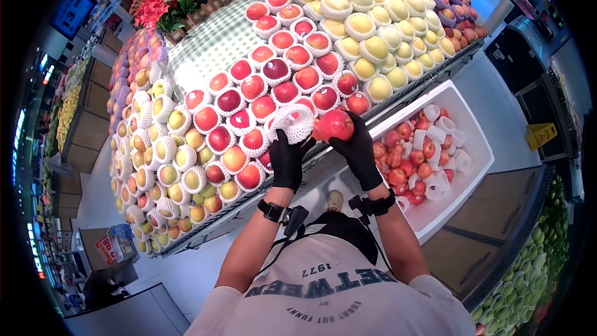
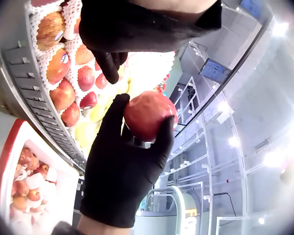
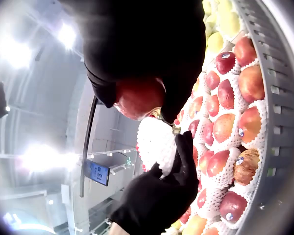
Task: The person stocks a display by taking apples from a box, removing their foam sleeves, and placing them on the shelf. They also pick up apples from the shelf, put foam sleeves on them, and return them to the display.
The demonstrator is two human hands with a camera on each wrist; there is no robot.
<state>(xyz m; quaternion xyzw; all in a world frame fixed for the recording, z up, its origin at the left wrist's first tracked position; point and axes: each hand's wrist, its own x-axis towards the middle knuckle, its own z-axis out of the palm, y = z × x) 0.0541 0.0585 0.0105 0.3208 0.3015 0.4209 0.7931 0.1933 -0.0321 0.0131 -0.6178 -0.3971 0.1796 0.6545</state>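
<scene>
A red apple (image 1: 336, 126) is gripped between the thumb and fingers of my black-gloved right hand (image 1: 359, 152), above the front edge of the display. Just to its left, my gloved left hand (image 1: 288, 163) holds a white foam net sleeve (image 1: 295, 123) with its opening spread. In the right wrist view the foam net (image 3: 157, 143) sits close by the lower side of the apple (image 3: 138, 98), with left fingers around it. The left wrist view shows the right hand (image 2: 125, 171) cupping the apple (image 2: 149, 115); the net is hidden there behind the left hand (image 2: 147, 29).
Rows of netted red apples (image 1: 252, 87) slope up behind my hands, with yellow fruit (image 1: 373, 25) beyond. A slotted grey rail (image 3: 274, 112) edges the display. To the right stands a white bin (image 1: 482, 143) with loose apples and foam nets. Green-checked cloth (image 1: 211, 50) lies farther back.
</scene>
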